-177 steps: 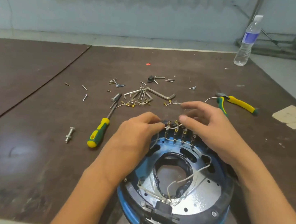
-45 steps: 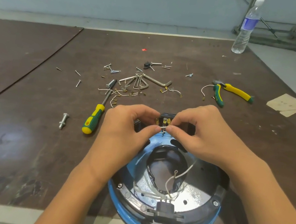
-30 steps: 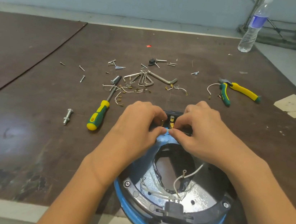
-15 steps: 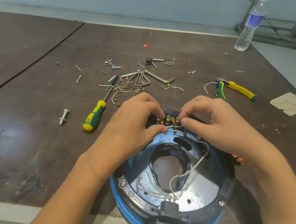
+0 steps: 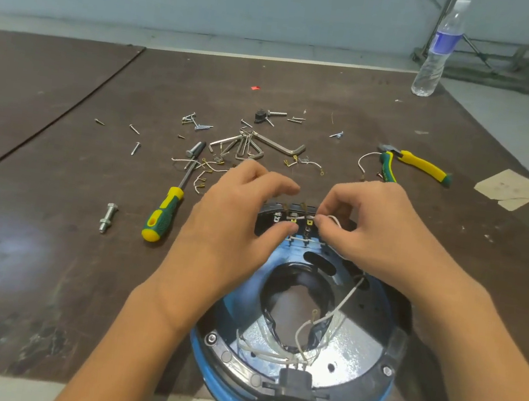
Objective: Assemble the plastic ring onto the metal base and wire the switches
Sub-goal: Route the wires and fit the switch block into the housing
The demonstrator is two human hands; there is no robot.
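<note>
Two hands meet at the switch block (image 5: 276, 218), on the far edge of the plastic ring (image 5: 398, 344). The right hand (image 5: 365, 228) pinches a short white wire (image 5: 301, 218) lying crosswise, its free end at the thumb of the left hand (image 5: 240, 220); I cannot tell whether those fingers grip it.

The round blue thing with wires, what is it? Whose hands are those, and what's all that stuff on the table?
A camera on a person's head looks down at their two hands. The round thing is a metal base with a black plastic ring and switches. The right hand pinches a short white wire at the switches; the thumb of the left hand touches its other end. On the table lie a screwdriver, pliers, hex keys, screws and a water bottle.
</note>
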